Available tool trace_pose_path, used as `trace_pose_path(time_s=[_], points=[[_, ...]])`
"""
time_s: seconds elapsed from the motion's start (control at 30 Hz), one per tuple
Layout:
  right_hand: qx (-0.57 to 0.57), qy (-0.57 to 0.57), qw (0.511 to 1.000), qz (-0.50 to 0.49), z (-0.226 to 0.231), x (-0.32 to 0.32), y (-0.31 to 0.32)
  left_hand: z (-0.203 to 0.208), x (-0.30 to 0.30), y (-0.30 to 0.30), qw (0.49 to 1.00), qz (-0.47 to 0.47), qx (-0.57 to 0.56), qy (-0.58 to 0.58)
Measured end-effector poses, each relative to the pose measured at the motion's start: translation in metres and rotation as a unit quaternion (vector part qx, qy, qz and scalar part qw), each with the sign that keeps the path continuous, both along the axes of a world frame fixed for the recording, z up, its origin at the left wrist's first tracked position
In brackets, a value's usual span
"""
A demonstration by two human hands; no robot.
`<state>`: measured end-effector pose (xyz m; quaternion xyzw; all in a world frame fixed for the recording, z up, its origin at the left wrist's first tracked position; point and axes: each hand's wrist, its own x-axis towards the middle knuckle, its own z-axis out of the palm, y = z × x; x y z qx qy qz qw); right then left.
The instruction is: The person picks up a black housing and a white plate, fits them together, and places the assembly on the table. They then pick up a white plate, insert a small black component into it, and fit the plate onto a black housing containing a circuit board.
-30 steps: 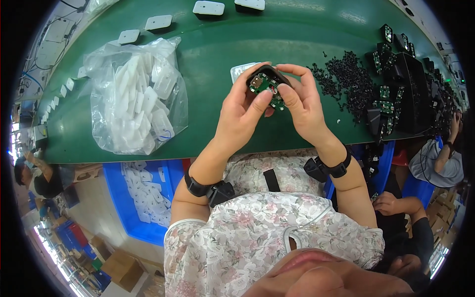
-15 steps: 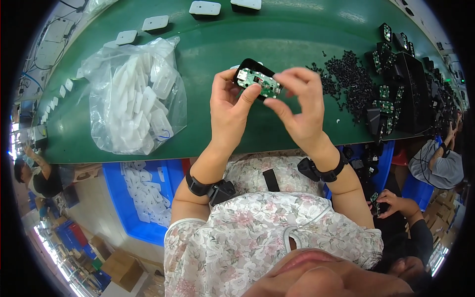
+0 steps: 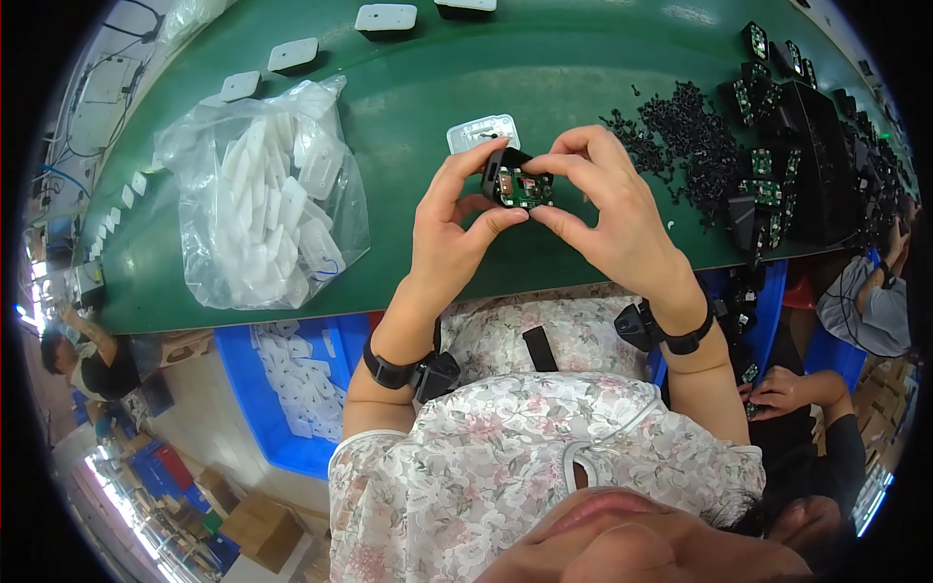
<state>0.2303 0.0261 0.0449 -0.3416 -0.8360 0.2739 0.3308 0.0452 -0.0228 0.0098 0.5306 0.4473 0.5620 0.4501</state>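
Observation:
Between both hands, above the green table, is a black plastic housing (image 3: 493,180) with a green circuit board (image 3: 534,189) showing inside its open side. My left hand (image 3: 455,216) closes on the housing's left end, thumb at the lower edge. The fingers and thumb of my right hand (image 3: 604,212) pinch its right end. Just beyond the housing lies a white plastic cover (image 3: 474,132) with small dark parts on it, partly hidden by my left fingers.
Left of my hands lies a clear bag of white covers (image 3: 262,194). Black small parts (image 3: 685,146) are heaped at right, beside a black box (image 3: 814,165) and housings with boards. White-topped units (image 3: 387,17) line the back. A blue bin (image 3: 282,452) stands below; a co-worker's hand (image 3: 777,391) is at right.
My right hand has closed onto the housing, which is now turned and tilted, its board facing differently. The white cover behind it shows more. The view has shifted slightly.

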Motion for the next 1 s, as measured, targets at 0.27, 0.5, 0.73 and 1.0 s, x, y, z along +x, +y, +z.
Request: trace_pose_path(time_s=[0.27, 0.5, 0.73, 1.0], points=[[-0.068, 0.055, 0.996, 0.002, 0.003, 0.005, 0.003, 0.006, 0.005, 0.001, 0.998, -0.015, -0.032, -0.053], [-0.067, 0.09, 0.994, -0.013, -0.007, -0.002, -0.001, 0.01, 0.005, 0.001, 0.999, 0.004, -0.019, -0.038], [0.092, 0.057, 0.994, -0.032, -0.015, -0.013, -0.005, 0.012, 0.012, 0.0, 0.995, 0.034, -0.047, -0.082], [0.08, 0.138, 0.983, -0.088, -0.02, -0.011, -0.003, 0.021, 0.015, -0.006, 0.988, 0.023, -0.074, -0.131]])
